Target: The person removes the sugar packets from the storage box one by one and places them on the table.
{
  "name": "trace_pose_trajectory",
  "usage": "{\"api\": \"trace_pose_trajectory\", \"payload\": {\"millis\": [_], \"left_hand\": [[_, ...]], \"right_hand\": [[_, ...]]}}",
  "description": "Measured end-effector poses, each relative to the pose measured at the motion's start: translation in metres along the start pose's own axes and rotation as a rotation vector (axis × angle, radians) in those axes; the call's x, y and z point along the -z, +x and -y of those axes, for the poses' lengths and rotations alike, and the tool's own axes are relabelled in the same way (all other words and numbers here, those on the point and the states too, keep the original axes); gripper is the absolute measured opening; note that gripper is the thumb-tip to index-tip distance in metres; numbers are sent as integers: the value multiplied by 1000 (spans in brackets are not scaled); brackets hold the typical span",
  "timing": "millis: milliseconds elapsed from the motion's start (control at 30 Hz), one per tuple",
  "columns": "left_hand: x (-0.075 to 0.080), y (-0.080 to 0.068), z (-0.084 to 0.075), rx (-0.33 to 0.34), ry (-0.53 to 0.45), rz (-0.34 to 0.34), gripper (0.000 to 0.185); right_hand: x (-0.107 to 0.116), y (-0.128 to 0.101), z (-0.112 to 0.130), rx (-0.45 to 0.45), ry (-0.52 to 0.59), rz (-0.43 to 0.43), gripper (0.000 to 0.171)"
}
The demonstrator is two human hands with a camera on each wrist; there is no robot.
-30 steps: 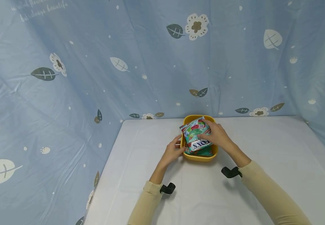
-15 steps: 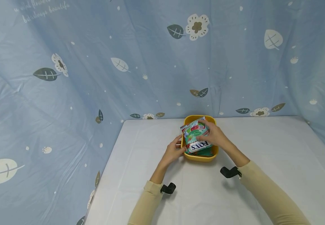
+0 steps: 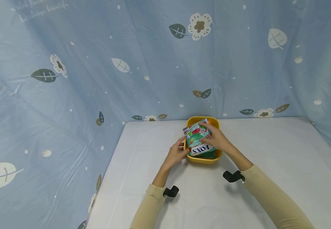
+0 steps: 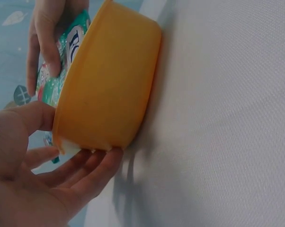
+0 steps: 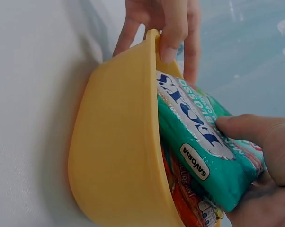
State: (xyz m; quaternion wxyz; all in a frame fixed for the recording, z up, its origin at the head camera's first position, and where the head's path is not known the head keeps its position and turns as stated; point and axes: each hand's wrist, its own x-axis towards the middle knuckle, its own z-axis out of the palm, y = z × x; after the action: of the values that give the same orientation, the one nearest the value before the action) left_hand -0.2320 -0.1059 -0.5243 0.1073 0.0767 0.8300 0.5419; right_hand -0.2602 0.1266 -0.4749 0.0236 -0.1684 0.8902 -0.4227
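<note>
A yellow plastic basket (image 3: 202, 161) stands on the white table near its back edge. My left hand (image 3: 175, 155) grips its left side, thumb over the rim and fingers spread along the outer wall (image 4: 109, 80). A green bag of FOX'S candy (image 5: 199, 118) lies slanted at the top of the basket, one end by the left thumb. With my right hand (image 3: 217, 138) I hold this bag, thumb (image 5: 242, 126) on its printed face and the other fingers round its far edge. Beneath it, an orange-red candy packet (image 5: 180, 194) shows inside the basket, partly hidden.
The white-covered table (image 3: 148, 178) spreads around the basket. Behind it and at the left hangs a blue curtain (image 3: 159, 63) with leaves and flowers. Black wrist cameras stick out from the left cuff (image 3: 171, 191) and right cuff (image 3: 232, 176).
My right hand has shifted slightly left with the candy bag, which sits a little further left in the basket. Some orange now shows at the basket's back right. The left hand has stayed put.
</note>
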Motion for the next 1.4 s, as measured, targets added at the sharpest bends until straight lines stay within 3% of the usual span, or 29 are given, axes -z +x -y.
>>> {"api": "trace_pose_trajectory", "payload": {"millis": [467,1400], "left_hand": [[0,0,0,-2,20,-8,64],[-1,-1,0,-3,21,-11,66]], "right_hand": [[1,-4,1,-39,56,-8,69],[9,-2,5,-20,92,-36,54]]}}
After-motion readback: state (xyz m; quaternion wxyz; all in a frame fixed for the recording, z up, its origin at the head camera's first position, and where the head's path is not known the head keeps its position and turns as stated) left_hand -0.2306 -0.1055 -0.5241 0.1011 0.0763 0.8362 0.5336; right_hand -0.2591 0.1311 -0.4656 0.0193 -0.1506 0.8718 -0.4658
